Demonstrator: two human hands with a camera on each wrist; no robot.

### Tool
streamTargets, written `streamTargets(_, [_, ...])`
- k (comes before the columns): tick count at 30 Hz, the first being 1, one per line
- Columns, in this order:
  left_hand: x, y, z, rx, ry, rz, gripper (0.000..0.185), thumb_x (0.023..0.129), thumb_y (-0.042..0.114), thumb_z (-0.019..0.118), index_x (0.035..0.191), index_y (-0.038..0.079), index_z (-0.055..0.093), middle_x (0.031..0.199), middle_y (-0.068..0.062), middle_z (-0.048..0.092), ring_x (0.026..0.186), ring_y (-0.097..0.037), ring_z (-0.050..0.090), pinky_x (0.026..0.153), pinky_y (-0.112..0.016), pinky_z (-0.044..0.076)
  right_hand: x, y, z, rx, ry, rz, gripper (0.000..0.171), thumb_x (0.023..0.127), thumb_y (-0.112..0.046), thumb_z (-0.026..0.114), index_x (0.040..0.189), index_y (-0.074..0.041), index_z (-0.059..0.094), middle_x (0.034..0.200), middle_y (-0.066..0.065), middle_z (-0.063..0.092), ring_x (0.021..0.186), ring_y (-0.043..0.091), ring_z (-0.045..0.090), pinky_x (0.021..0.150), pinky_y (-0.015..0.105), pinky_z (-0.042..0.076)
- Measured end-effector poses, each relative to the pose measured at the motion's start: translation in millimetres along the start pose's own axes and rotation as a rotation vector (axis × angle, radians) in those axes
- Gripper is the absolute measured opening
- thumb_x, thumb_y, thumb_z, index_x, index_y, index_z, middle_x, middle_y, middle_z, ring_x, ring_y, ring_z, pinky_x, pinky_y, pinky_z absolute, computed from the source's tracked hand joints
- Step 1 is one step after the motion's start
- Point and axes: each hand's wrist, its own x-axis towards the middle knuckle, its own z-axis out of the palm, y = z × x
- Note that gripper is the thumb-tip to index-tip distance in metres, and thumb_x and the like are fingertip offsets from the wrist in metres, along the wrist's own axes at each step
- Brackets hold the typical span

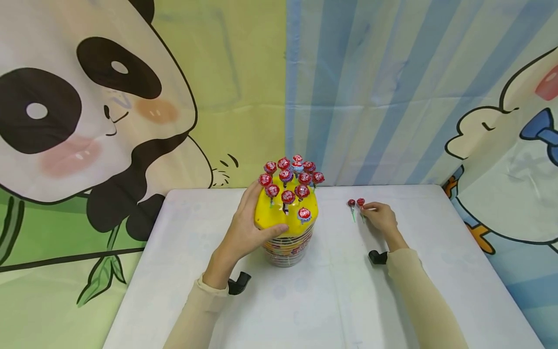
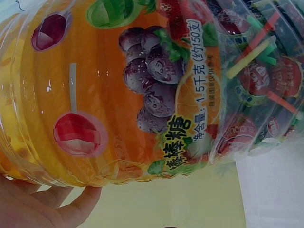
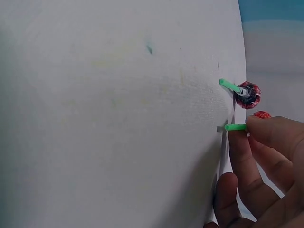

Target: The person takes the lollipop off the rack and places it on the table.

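Observation:
A clear plastic lollipop jar (image 1: 285, 254) with a yellow lid (image 1: 267, 213) stands upright on the table. Several red-wrapped lollipops (image 1: 287, 197) poke up out of the lid. My left hand (image 1: 241, 230) grips the lid's left side, its thumb lying across the front edge. Fruit pictures and loose lollipops inside the jar (image 2: 161, 85) fill the left wrist view. To the right of the jar, my right hand (image 1: 381, 218) pinches the green stick of a lollipop (image 3: 236, 127) between thumb and fingers. Beside it, a second lollipop (image 3: 248, 95) lies on the table.
The white table (image 1: 340, 300) runs back to a cloth backdrop printed with a panda (image 1: 144, 92) and blue stripes. Black wrist mounts (image 1: 377, 257) stick out from both sleeves, low over the tabletop.

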Motion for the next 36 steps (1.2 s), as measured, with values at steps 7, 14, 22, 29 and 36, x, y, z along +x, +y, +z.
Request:
streamTargets(7, [-0.1,0.4,0.1,0.006,0.002,0.004,0.107,0.075,0.056,0.082,0.158,0.045,0.014,0.161,0.015,0.015,0.133,-0.018,0.041,0.101,-0.045,0.046,3.9,-4.1,2.1,-0.037,-0.006,0.022,0.037,0.096,-0.035,0.063,0.119,-0.007,0.071,0.118,0.019,0.067,0.115,0.043,0.054,0.097,0.072,0.027])
streamTargets(14, [-0.1,-1.0,0.1,0.009,0.003,0.004,0.108,0.075,0.055,0.082,0.158,0.045,0.015,0.161,0.015,0.015,0.131,-0.018,0.043,0.099,-0.044,0.048,4.4,-6.2,2.2,-0.053,-0.004,0.026,0.037,0.097,-0.034,0.062,0.119,-0.006,0.07,0.114,0.019,0.068,0.11,0.042,0.055,0.094,0.068,0.032])
streamTargets(22, [-0.3,-0.1,0.2,0.011,0.005,0.004,0.107,0.075,0.056,0.082,0.158,0.046,0.014,0.162,0.015,0.015,0.132,-0.019,0.042,0.1,-0.045,0.047,-2.8,-10.2,-2.0,-0.048,0.024,-0.018,0.036,0.098,-0.03,0.063,0.12,-0.003,0.069,0.118,0.022,0.066,0.106,0.04,0.059,0.088,0.054,0.044])
streamTargets(29, [-0.9,0.1,0.4,0.013,0.004,0.003,0.107,0.075,0.056,0.082,0.158,0.045,0.015,0.162,0.015,0.015,0.132,-0.019,0.042,0.1,-0.045,0.047,-26.7,-39.6,-14.6,0.034,0.138,-0.24,0.029,0.098,-0.026,0.064,0.118,-0.005,0.071,0.108,0.018,0.07,0.099,0.037,0.063,0.073,0.043,0.05])
streamTargets(36, [-0.2,-0.5,0.0,0.012,0.002,0.01,0.107,0.076,0.055,0.082,0.158,0.044,0.015,0.162,0.013,0.015,0.132,-0.019,0.042,0.1,-0.045,0.047,-81.5,-96.6,-24.1,0.298,0.163,-0.449,0.025,0.096,-0.027,0.07,0.115,-0.012,0.074,0.101,0.009,0.072,0.085,0.021,0.066,0.067,0.027,0.05])
